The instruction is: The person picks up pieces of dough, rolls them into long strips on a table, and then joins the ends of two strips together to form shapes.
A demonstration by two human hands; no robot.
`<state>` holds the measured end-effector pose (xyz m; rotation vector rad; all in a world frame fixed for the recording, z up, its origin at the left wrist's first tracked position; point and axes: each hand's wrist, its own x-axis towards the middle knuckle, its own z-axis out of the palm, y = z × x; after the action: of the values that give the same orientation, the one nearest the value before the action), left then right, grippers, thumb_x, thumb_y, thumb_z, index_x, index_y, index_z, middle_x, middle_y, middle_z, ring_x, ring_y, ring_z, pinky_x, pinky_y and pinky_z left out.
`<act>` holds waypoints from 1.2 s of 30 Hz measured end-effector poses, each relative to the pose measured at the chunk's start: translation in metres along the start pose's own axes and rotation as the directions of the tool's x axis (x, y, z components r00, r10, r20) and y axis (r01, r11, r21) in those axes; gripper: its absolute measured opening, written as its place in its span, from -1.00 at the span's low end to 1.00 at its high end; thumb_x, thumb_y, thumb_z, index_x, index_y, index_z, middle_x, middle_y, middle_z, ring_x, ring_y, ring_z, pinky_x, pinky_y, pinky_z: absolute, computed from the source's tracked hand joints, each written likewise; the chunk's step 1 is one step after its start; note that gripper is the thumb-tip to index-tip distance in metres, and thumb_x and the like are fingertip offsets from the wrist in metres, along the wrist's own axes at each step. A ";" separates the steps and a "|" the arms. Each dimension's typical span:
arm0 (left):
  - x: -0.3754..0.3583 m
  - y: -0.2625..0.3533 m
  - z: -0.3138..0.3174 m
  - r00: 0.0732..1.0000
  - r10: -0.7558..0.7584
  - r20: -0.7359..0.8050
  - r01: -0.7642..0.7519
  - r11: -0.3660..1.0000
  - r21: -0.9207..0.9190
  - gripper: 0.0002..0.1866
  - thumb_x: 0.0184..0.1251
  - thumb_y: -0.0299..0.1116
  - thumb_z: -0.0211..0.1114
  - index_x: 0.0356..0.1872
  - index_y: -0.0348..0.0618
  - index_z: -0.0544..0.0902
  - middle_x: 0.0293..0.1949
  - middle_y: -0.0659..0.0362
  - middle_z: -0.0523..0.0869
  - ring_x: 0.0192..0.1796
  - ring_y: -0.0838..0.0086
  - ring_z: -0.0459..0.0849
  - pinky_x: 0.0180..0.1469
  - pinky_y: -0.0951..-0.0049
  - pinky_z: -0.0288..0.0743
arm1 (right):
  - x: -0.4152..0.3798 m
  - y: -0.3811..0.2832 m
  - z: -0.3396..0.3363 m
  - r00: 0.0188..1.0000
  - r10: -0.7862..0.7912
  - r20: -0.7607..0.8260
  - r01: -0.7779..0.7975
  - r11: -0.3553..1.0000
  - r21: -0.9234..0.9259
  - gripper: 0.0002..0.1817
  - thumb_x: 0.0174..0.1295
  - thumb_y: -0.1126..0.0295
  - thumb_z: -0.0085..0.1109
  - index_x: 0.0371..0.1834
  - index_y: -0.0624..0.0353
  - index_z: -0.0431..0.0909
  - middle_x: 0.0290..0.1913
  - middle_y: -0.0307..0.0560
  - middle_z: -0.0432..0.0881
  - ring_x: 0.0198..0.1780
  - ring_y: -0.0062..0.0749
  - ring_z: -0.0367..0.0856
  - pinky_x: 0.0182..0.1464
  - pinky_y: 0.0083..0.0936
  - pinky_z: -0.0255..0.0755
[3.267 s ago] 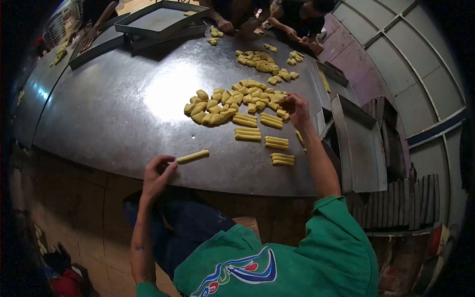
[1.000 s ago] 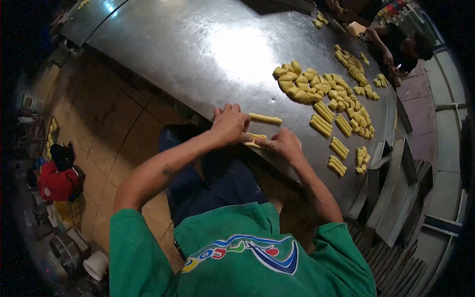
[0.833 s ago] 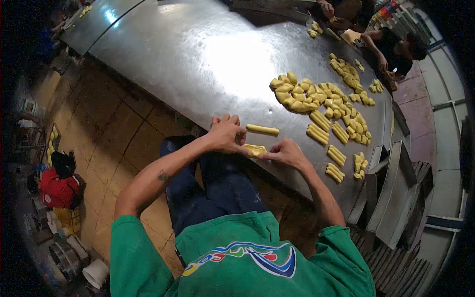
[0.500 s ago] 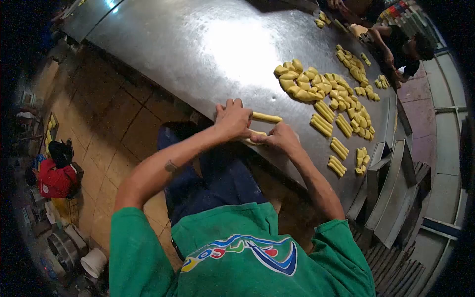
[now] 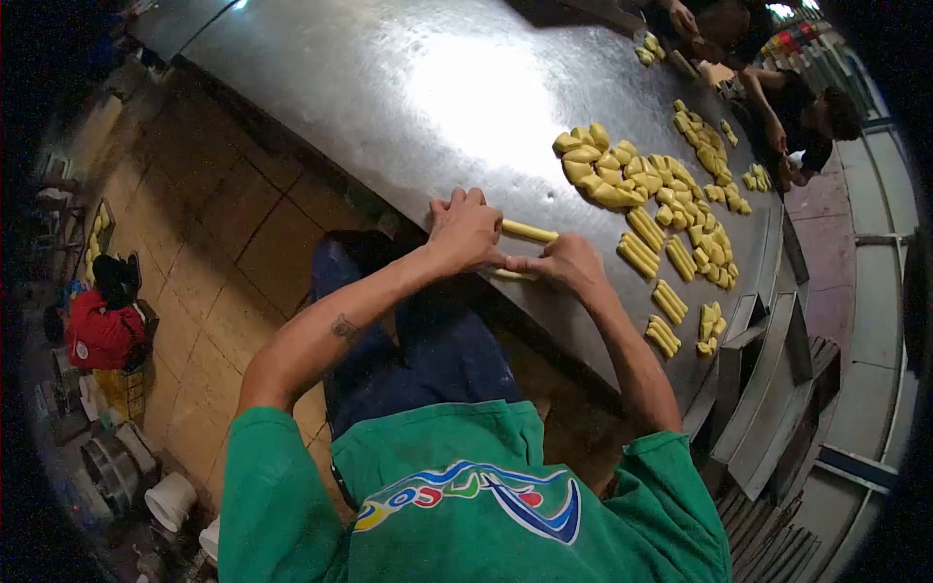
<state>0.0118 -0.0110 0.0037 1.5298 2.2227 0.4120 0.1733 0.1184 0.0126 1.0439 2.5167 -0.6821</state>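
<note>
On the metal table's near edge, a thin yellow dough roll (image 5: 530, 230) runs from the fingers of my left hand (image 5: 466, 229) to those of my right hand (image 5: 573, 262). Both hands are closed round its ends, with fingers curled and partly hidden. My thumbs point inward and their tips meet. A second dough roll (image 5: 512, 275) lies nearer to me, below the thumbs and partly covered by them. To the right of my hands are bundles of dough sticks (image 5: 639, 253) and a large group of cut dough pieces (image 5: 607, 170).
The metal table (image 5: 340, 107) stretches away to the left and back. Metal trays (image 5: 768, 398) stack at its right end. Across the table, a person in dark clothes (image 5: 792, 121) works near more dough. A person in red (image 5: 105, 330) is at the far left.
My thumbs have come together, and less of the nearer dough roll shows. The view has shifted slightly, so the dough groups appear a little farther right and lower.
</note>
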 end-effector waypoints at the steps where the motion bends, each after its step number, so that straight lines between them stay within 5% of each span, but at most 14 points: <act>1: -0.003 0.001 0.001 1.000 0.000 0.016 0.000 1.000 -0.011 -0.56 -0.08 0.20 0.49 -0.46 0.06 0.68 -0.08 0.15 0.48 0.15 0.20 0.37 0.08 0.00 0.15 | -0.007 -0.008 -0.001 1.000 0.027 -0.007 -0.027 1.000 0.006 -0.12 -0.25 -0.51 0.34 -0.60 0.31 0.70 -0.70 -0.02 0.57 -0.61 -0.21 0.61 -0.48 -0.28 0.44; 6: -0.013 -0.023 -0.015 0.988 0.141 0.061 -0.135 0.986 -0.095 -0.62 -0.04 0.10 0.49 -0.37 0.06 0.70 -0.07 0.14 0.49 0.12 0.22 0.38 0.09 0.00 0.14 | -0.019 0.018 0.001 0.998 0.032 0.052 -0.033 0.999 0.023 -0.07 -0.15 -0.58 0.19 -0.71 0.31 0.65 -0.78 -0.09 0.46 -0.68 -0.32 0.51 -0.53 -0.29 0.38; 10: -0.010 -0.009 -0.009 0.998 0.064 -0.013 -0.064 0.997 -0.041 -0.64 -0.01 0.12 0.47 -0.47 0.06 0.69 -0.13 0.17 0.51 0.06 0.24 0.40 0.06 0.06 0.13 | -0.014 0.000 0.001 0.995 -0.016 -0.101 0.012 0.999 -0.040 -0.05 -0.08 -0.57 0.14 -0.69 0.34 0.67 -0.80 -0.12 0.46 -0.70 -0.35 0.49 -0.56 -0.32 0.37; 12: -0.007 -0.010 0.006 0.992 0.034 -0.124 -0.041 0.998 -0.050 -0.63 0.01 0.13 0.44 -0.50 0.05 0.68 -0.17 0.17 0.52 0.02 0.24 0.41 0.04 0.09 0.12 | -0.003 0.001 0.006 0.983 0.009 -0.181 0.018 0.989 0.150 -0.10 -0.04 -0.49 0.20 -0.70 0.36 0.66 -0.81 -0.09 0.47 -0.69 -0.42 0.54 -0.61 -0.37 0.37; 15: -0.001 -0.018 0.008 0.979 0.083 -0.186 -0.100 0.991 -0.085 -0.55 -0.05 0.22 0.45 -0.49 0.04 0.68 -0.19 0.18 0.52 0.02 0.26 0.41 0.04 0.11 0.10 | 0.000 0.007 -0.004 0.992 0.080 -0.097 -0.075 0.996 0.054 -0.13 -0.10 -0.50 0.22 -0.59 0.31 0.69 -0.64 0.09 0.61 -0.52 -0.14 0.68 -0.44 -0.22 0.46; 17: -0.004 -0.029 -0.001 0.973 0.166 -0.159 -0.182 0.979 -0.089 -0.50 -0.10 0.29 0.45 -0.50 0.06 0.67 -0.20 0.19 0.50 0.02 0.29 0.41 0.05 0.11 0.09 | -0.011 0.024 -0.004 0.976 -0.214 -0.025 0.216 0.969 0.123 -0.22 -0.10 -0.44 0.29 -0.57 0.24 0.72 -0.68 -0.02 0.58 -0.58 -0.21 0.63 -0.46 -0.28 0.43; 20: -0.006 -0.033 -0.005 0.965 0.247 -0.092 -0.256 0.962 -0.099 -0.40 -0.24 0.42 0.47 -0.48 0.10 0.64 -0.20 0.22 0.47 0.04 0.31 0.40 0.07 0.13 0.06 | -0.013 0.030 0.005 0.913 -0.377 -0.154 0.378 0.926 -0.027 -0.30 -0.08 -0.40 0.32 -0.56 0.15 0.74 -0.72 -0.10 0.54 -0.62 -0.25 0.59 -0.46 -0.33 0.42; 22: -0.003 -0.023 -0.010 0.985 0.169 -0.038 -0.171 0.983 -0.071 -0.43 -0.22 0.32 0.50 -0.44 0.03 0.69 -0.14 0.16 0.53 0.08 0.22 0.42 0.08 0.06 0.13 | -0.009 0.014 -0.001 0.929 -0.339 -0.147 0.333 0.941 -0.064 -0.24 -0.16 -0.45 0.32 -0.58 0.19 0.73 -0.72 -0.07 0.55 -0.62 -0.24 0.59 -0.46 -0.31 0.45; 24: 0.004 -0.015 -0.006 0.993 0.111 -0.040 -0.112 0.994 -0.017 -0.43 -0.21 0.30 0.50 -0.40 0.00 0.69 -0.12 0.14 0.53 0.09 0.20 0.42 0.08 0.04 0.15 | -0.008 0.002 -0.007 0.986 -0.114 -0.123 0.114 0.993 -0.009 -0.22 -0.20 -0.35 0.44 -0.68 0.35 0.63 -0.75 0.01 0.50 -0.68 -0.33 0.51 -0.54 -0.36 0.35; 26: 0.007 -0.009 0.000 0.998 0.061 -0.030 -0.060 0.998 0.031 -0.42 -0.19 0.28 0.49 -0.36 -0.02 0.70 -0.10 0.12 0.54 0.10 0.18 0.43 0.07 0.02 0.17 | 0.004 0.007 -0.001 0.971 -0.125 -0.201 0.134 0.990 0.032 -0.18 -0.18 -0.37 0.41 -0.70 0.39 0.60 -0.75 0.06 0.48 -0.66 -0.28 0.54 -0.54 -0.30 0.35; 28: 0.003 0.000 0.001 0.997 0.011 -0.077 -0.003 0.995 0.099 -0.46 -0.12 0.20 0.49 -0.29 -0.06 0.70 -0.07 0.09 0.55 0.11 0.15 0.43 0.05 -0.01 0.20 | -0.008 -0.013 -0.014 0.998 -0.015 -0.056 0.014 0.999 -0.031 -0.19 -0.12 -0.39 0.36 -0.67 0.37 0.63 -0.73 0.09 0.49 -0.65 -0.27 0.55 -0.51 -0.28 0.38; 30: -0.006 -0.002 0.002 0.997 0.046 -0.054 -0.043 0.998 0.054 -0.51 -0.10 0.16 0.49 -0.31 -0.01 0.70 -0.09 0.09 0.54 0.10 0.16 0.43 0.04 -0.01 0.21 | -0.014 0.000 0.002 0.999 -0.041 -0.026 0.040 0.999 -0.015 -0.19 -0.07 -0.40 0.31 -0.63 0.36 0.66 -0.73 0.09 0.51 -0.64 -0.28 0.56 -0.49 -0.28 0.39; 32: -0.008 -0.020 -0.001 0.980 0.194 -0.042 -0.196 0.980 -0.042 -0.50 -0.03 0.28 0.43 -0.41 0.07 0.63 -0.14 0.14 0.46 0.08 0.21 0.39 0.05 0.04 0.13 | -0.021 0.011 0.004 0.991 0.132 0.002 -0.132 0.989 0.072 -0.12 -0.12 -0.48 0.28 -0.71 0.36 0.62 -0.75 0.03 0.51 -0.66 -0.17 0.55 -0.49 -0.23 0.41; 36: -0.005 -0.021 -0.012 0.980 0.197 0.029 -0.194 0.979 -0.069 -0.44 -0.17 0.37 0.43 -0.50 0.07 0.65 -0.17 0.16 0.52 0.07 0.21 0.43 0.05 0.05 0.15 | -0.014 0.030 -0.005 0.993 -0.087 0.083 0.077 0.990 0.117 -0.14 -0.12 -0.51 0.26 -0.71 0.29 0.67 -0.78 -0.02 0.49 -0.68 -0.23 0.53 -0.51 -0.27 0.41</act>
<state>-0.0101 -0.0230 0.0055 1.7130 2.0186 0.5074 0.2043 0.1319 0.0146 0.9297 2.4807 -0.8840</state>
